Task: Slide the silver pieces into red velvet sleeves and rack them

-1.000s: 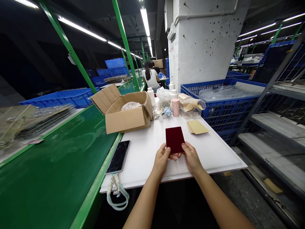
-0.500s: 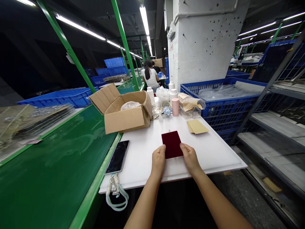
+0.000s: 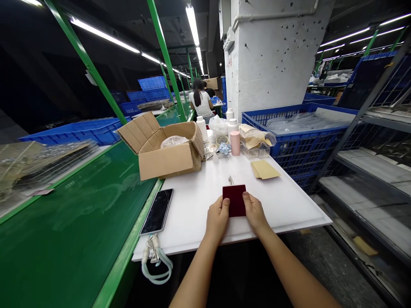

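Observation:
A dark red, velvet-looking flat panel (image 3: 236, 204) is held between my two hands over the front of the white table (image 3: 189, 214). My left hand (image 3: 218, 216) closes on its left edge with the thumb on the face. On the opposite edge, my right hand (image 3: 255, 212) grips it in the same way. The fingers behind the panel are hidden. A small pale, shiny piece (image 3: 230, 180) shows just beyond its top edge; I cannot tell whether it is attached. Tan cards (image 3: 266, 169) lie in a stack to the right, past my right hand.
A phone (image 3: 158, 211) lies at the table's left, with a looped pale-blue cord (image 3: 162, 273) hanging off the edge. Farther back are an open cardboard box (image 3: 165, 163), a pink bottle (image 3: 235, 143) and white bottles. Green conveyor left; blue crate (image 3: 289, 147) and metal shelves right.
The panel has tilted, its top edge now nearer me and its face looking shorter. My left thumb has moved further onto the face. More of the shiny piece shows behind it.

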Tool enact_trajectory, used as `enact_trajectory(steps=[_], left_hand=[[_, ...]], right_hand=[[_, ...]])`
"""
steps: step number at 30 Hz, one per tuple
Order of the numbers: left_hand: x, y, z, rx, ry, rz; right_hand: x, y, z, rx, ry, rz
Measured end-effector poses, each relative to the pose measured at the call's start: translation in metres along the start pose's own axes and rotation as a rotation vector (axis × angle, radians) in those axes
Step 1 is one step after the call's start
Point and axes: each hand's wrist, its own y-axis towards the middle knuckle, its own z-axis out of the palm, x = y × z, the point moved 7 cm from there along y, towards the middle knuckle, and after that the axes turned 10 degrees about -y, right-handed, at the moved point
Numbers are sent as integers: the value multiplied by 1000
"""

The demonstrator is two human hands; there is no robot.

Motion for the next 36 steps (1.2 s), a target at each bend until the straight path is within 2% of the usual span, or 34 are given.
enact_trajectory(steps=[13,22,30,33,36], left_hand=[[5,3,0,28,-78,18],[-6,-2,2,58,47,78],[-1,-5,3,98,-35,77],[-4,-8,3,103,-22,95],[-6,-10,3,99,-20,95]], right_hand=[[8,-5,-1,17,-49,-68],[5,-9,-3,-60,-96,-97],[3,-14,3,68,-170,-159],[0,-13,2,70,-85,-167],[-1,-3,-2,21,76,-129]])
